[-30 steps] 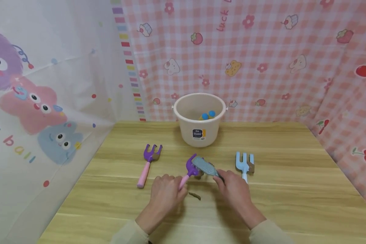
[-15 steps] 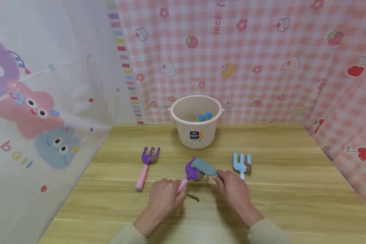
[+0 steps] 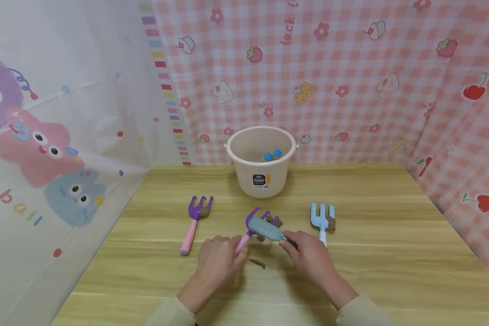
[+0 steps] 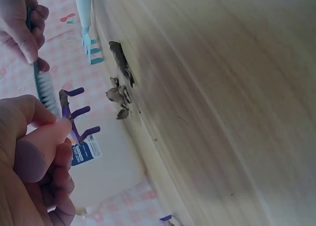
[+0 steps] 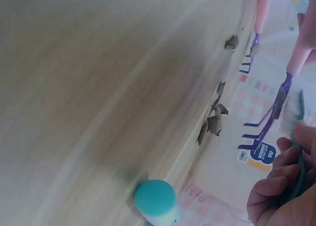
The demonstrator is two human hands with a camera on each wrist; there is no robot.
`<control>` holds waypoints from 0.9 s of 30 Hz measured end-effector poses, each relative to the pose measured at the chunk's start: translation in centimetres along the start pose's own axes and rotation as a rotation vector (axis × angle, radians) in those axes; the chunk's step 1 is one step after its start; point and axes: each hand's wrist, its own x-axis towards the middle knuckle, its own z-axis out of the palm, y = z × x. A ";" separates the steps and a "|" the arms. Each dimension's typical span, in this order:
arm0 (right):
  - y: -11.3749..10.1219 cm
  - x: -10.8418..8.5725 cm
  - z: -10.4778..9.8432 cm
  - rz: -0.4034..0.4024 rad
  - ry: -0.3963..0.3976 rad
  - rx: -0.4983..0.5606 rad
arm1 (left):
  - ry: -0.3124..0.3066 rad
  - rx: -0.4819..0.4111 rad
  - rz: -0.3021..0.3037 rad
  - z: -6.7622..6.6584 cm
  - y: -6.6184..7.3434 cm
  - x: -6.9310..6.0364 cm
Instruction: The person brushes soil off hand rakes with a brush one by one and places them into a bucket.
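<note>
My left hand [image 3: 220, 259] grips the pink handle of a small purple hand rake [image 3: 251, 216], its three tines pointing away from me just over the table. In my right hand [image 3: 311, 257] is a blue-grey brush [image 3: 266, 229], held by its dark handle and lying across the base of the rake's head. White bristles [image 4: 46, 90] face the rake in the left wrist view. A brown lump [image 5: 280, 101] clings to the rake's neck. Below the tines, several brown crumbs [image 4: 117, 94] lie on the table, and a thin brown piece [image 3: 257, 263] sits between my hands.
Behind the rake stands a cream bucket [image 3: 244, 175] with blue-tipped things [image 3: 272, 155] inside. Another purple rake [image 3: 196, 213] with a pink handle lies left. A light blue fork [image 3: 321, 222] bearing a brown lump lies right. Patterned cloth [image 3: 334, 59] hangs behind the table.
The brush has slid from the rake's tines down toward its neck, so the tines show more. More brown crumbs are visible by the tines. The view has shifted slightly; both grips stay the same.
</note>
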 end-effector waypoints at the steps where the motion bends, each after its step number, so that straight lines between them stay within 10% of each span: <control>1: 0.0 0.0 0.0 0.006 0.007 -0.006 | 0.001 0.001 -0.001 0.0 -0.1 0.0; 27: 1.1 0.8 0.7 0.096 0.064 -0.077 | 0.023 0.010 0.015 0.2 -0.2 -0.2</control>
